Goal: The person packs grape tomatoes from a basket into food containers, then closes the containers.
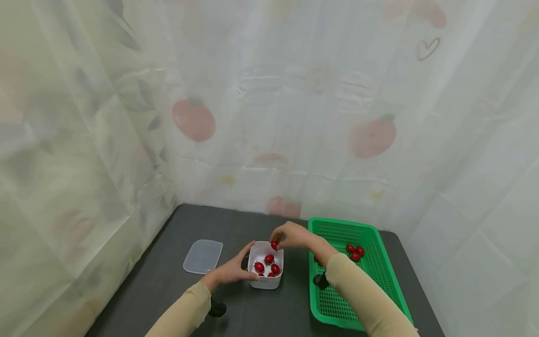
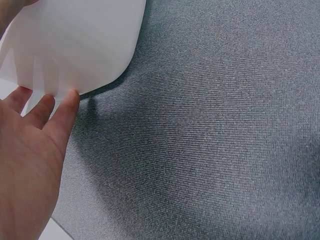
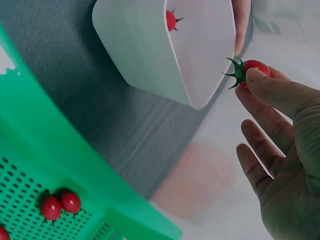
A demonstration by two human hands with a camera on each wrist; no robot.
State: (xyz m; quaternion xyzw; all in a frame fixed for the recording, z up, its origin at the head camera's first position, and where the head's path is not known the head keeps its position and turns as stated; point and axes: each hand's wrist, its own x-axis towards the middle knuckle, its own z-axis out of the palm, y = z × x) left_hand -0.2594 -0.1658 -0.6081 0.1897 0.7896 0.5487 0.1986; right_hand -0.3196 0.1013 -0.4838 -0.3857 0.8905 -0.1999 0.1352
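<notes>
A white square plastic container [image 1: 266,283] stands on the dark table with several cherry tomatoes [image 1: 259,267] inside. My left hand [image 1: 230,270] holds it from the left, thumb along the near wall and fingers at the far left side. In the left wrist view, fingertips [image 2: 74,94] press against the smooth white wall [image 2: 90,45]. Over the container's far right corner, my right hand [image 1: 293,235] pinches one red cherry tomato [image 3: 257,67] between thumb and index finger. Its green leafy stem end points toward the container's opening in the right wrist view, while the other fingers are loosely bent.
A green perforated basket [image 1: 391,267] lies to the right, under my right forearm, with several cherry tomatoes [image 1: 355,256] in it. Left of the container is a flat translucent lid [image 1: 203,256]. A printed white curtain [image 1: 269,117] hangs behind the table [image 1: 240,309].
</notes>
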